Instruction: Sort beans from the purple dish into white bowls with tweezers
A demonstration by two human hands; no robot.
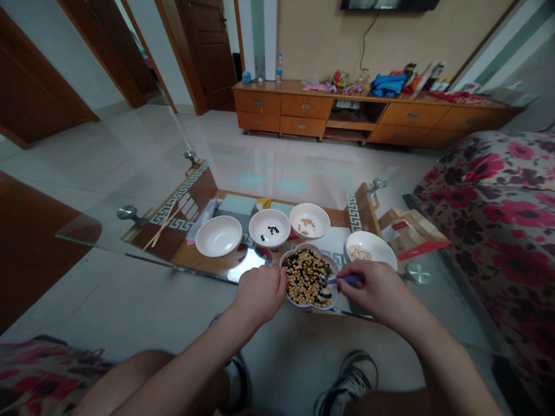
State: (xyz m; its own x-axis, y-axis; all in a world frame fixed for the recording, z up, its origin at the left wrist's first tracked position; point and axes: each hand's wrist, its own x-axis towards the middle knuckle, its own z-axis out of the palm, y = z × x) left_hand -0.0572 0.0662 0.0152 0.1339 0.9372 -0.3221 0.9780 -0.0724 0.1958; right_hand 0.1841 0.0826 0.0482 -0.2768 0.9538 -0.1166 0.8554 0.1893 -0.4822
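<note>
A flower-shaped dish point(335, 271) full of mixed yellow, black and green beans stands near the glass table's front edge. My left hand point(261, 292) is closed at its left rim, thumb against the side. In my right hand point(376, 289) is a slim blue-purple tool point(352, 279), its tip among the beans on the dish's right; I cannot tell its exact kind. Behind are white bowls: an empty one point(218, 237), one with several black beans point(269, 227), and one with yellowish pieces point(309, 221). To the right, another white bowl point(378, 248) holds pale flat pieces, partly behind my right hand.
The glass tabletop point(130, 231) has metal supports and a wooden shelf below. Chopsticks point(165, 224) lie at the left, and a brown paper bag point(410, 231) is at the right. A flowered sofa point(515, 190) stands right; a wooden cabinet point(303, 110) lines the far wall.
</note>
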